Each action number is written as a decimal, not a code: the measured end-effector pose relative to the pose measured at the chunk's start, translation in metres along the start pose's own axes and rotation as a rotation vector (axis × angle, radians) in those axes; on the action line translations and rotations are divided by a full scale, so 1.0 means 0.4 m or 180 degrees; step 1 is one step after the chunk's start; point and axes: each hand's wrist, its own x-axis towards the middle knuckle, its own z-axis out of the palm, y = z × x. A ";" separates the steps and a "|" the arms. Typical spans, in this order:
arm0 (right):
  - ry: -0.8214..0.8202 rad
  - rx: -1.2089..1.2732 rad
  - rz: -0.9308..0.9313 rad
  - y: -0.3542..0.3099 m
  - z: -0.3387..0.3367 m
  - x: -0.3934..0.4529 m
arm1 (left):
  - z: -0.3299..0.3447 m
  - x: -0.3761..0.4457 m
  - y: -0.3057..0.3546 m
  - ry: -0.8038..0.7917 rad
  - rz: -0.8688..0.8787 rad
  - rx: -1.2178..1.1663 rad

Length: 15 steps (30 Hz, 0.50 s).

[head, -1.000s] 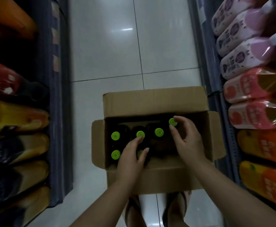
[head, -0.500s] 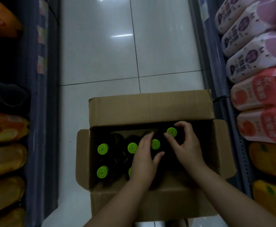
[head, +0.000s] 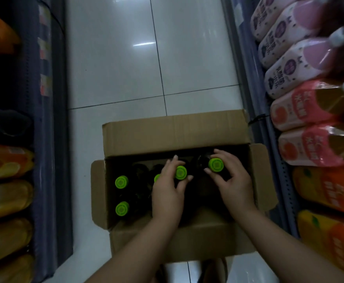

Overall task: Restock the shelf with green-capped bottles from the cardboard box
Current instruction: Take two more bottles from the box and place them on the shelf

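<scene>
An open cardboard box (head: pixel 175 133) sits on the white tiled floor between two shelves. Dark bottles with green caps stand inside it. My left hand (head: pixel 168 190) wraps its fingers around the neck of one green-capped bottle (head: pixel 181 172) in the middle of the box. My right hand (head: pixel 231 182) grips another green-capped bottle (head: pixel 216 165) at the right end, which sits a little higher than the rest. Two more green caps (head: pixel 121 182) (head: pixel 122 208) show at the left side, and a further cap (head: pixel 157 177) peeks out behind my left hand.
The right shelf (head: pixel 254 82) holds pink, red and orange bottles lying toward me. The left shelf (head: pixel 44 139) holds yellow and orange bottles in shadow. White tiled floor (head: pixel 126 58) stretches ahead of the box. My feet show below the box's near flap.
My left hand moved right from the front bottles onto the middle bottle's neck. My right hand closed on the right-end bottle, which has risen slightly. The view came closer.
</scene>
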 end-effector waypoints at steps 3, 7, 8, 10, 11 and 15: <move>-0.0073 0.0203 0.0079 -0.097 -0.070 -0.039 | -0.059 -0.046 0.087 0.0092 0.0099 -0.0140; -0.0091 0.0403 0.0120 -0.237 -0.181 -0.090 | -0.152 -0.118 0.221 0.0033 0.0350 -0.0252; -0.0093 0.0448 0.0119 -0.275 -0.212 -0.103 | -0.177 -0.140 0.260 -0.0026 0.0404 -0.0291; -0.0052 0.0516 0.0053 -0.357 -0.276 -0.130 | -0.229 -0.190 0.343 -0.0135 0.0573 -0.0377; -0.0025 0.0573 0.0006 -0.400 -0.310 -0.145 | -0.257 -0.215 0.386 -0.0148 0.0691 -0.0427; 0.0217 0.0589 -0.0352 -0.577 -0.454 -0.217 | -0.384 -0.309 0.561 -0.0172 0.1219 -0.0614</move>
